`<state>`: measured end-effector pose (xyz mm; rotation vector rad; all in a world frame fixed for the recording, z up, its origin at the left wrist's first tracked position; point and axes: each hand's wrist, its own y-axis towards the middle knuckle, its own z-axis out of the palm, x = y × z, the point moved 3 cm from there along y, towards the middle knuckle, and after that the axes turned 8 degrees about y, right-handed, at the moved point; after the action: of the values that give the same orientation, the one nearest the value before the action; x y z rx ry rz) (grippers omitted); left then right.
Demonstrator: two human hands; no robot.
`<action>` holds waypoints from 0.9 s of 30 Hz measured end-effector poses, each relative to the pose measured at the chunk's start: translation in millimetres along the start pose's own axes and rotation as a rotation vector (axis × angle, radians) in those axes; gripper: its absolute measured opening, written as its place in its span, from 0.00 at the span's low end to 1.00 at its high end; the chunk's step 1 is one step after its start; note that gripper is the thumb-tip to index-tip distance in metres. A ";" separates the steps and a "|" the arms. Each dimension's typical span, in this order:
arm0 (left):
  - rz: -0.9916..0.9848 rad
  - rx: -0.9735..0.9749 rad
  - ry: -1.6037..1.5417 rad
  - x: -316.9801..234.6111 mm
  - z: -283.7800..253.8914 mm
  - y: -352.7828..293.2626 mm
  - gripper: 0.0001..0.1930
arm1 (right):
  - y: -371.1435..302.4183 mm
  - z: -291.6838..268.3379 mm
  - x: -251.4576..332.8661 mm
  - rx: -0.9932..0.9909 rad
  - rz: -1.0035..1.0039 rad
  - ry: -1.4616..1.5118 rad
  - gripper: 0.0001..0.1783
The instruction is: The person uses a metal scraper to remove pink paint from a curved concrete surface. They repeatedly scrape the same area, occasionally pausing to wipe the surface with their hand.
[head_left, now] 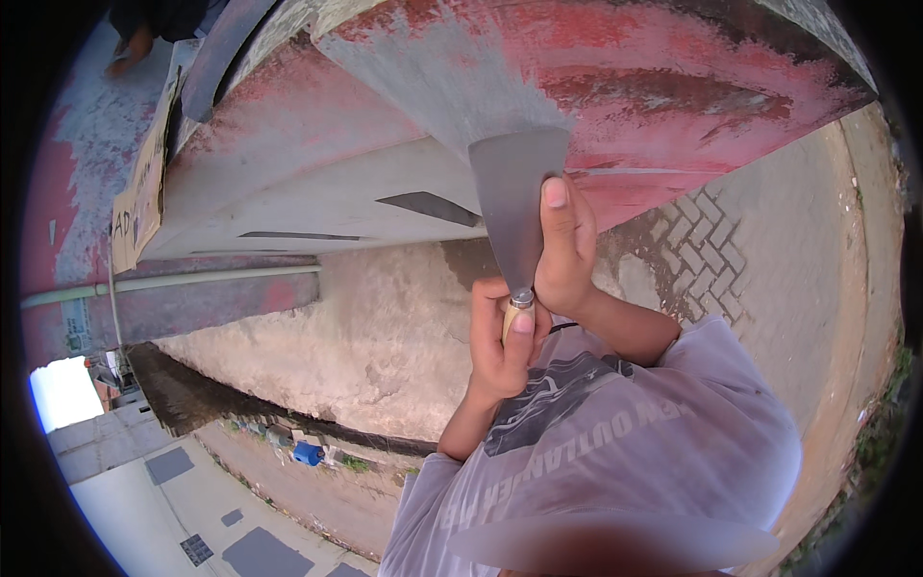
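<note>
A wide scraper with a flared steel blade and a pale wooden handle points upward in front of me. My left hand is closed around the handle, its thumb lying over the front. Higher up, my right hand grips the blade's right side, thumb on the near face and its other fingers largely hidden behind. The blade's broad edge meets or lies very close to a wall of worn red paint, by a grey scraped patch. Whether the edge presses on the wall I cannot tell.
A cardboard piece with handwriting hangs at the left, near a pale pipe. Below lies a worn concrete floor, with paving blocks to the right. A blue container sits farther off. Part of another person shows at the upper left.
</note>
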<state>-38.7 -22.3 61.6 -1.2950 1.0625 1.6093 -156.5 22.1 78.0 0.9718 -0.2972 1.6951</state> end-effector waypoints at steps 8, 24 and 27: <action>0.005 -0.035 0.059 6.3 -1.1 4.4 0.16 | -0.7 0.3 -4.7 -0.015 -0.029 -0.018 0.21; 0.054 0.027 0.042 4.0 -1.9 6.5 0.14 | 0.6 1.6 0.5 -0.045 -0.015 0.040 0.21; 0.079 0.025 0.002 4.2 2.1 8.8 0.15 | 4.9 1.8 6.0 -0.010 -0.033 -0.010 0.21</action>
<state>-48.3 -22.9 58.9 -1.2518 1.1447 1.6483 -160.3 23.2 84.9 0.9731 -0.2946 1.6576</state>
